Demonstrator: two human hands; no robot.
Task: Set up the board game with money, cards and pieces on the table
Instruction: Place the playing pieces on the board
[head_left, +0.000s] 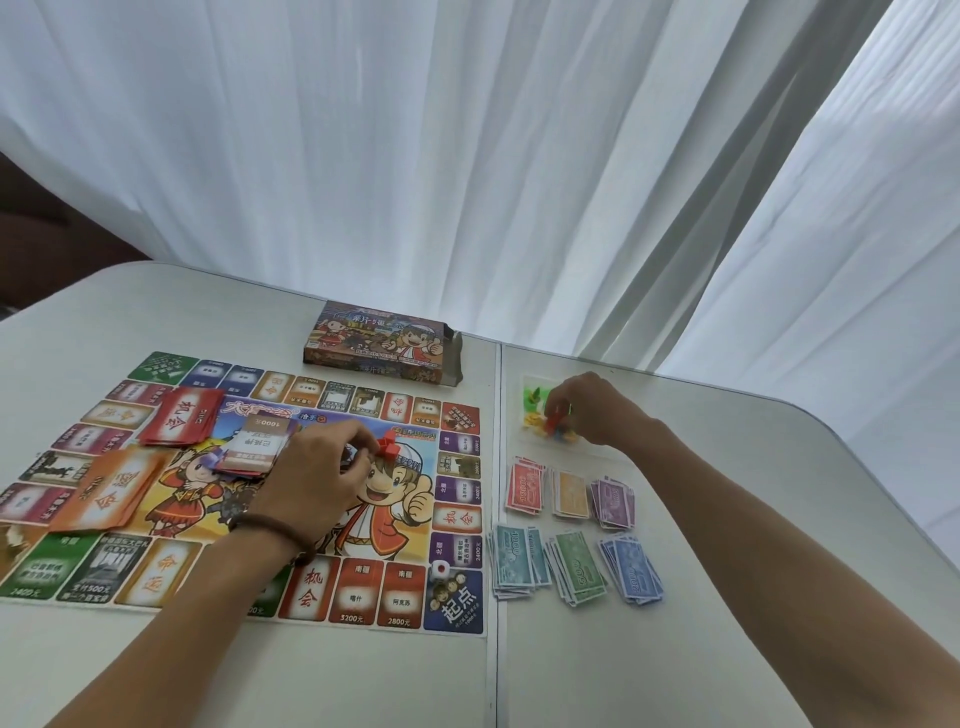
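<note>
the right hand (592, 410) reaches over a clear bag of coloured pieces (535, 410), its fingers drawn narrow and pinching a small red piece (557, 420) above the yellow, green and blue ones in the bag. the left hand (317, 467), with a dark bead bracelet (270, 530) on the wrist, is over the middle of the game board (400, 597). its fingers are curled down beside a cluster of red pieces (387, 447) standing on the board's cartoon picture; whether they grip one, i cannot tell.

just left of that hand lies a loose stack of property cards (257, 447). beyond it is a red card stack (182, 415), and nearer the left edge an orange card stack (111, 488), all three on the board. a white die (440, 569) sits by the blue corner square.

right of the board, across a seam in the worktop (727, 519), the play money lies in two rows below the bag: red notes (524, 488), orange notes (571, 493) and purple notes (615, 501), then teal notes (517, 564), green notes (576, 571) and blue notes (631, 569). the right forearm crosses just beside the purple and blue piles.

the game box (379, 343) lies at the far edge past the board, against a white curtain (467, 156).
</note>
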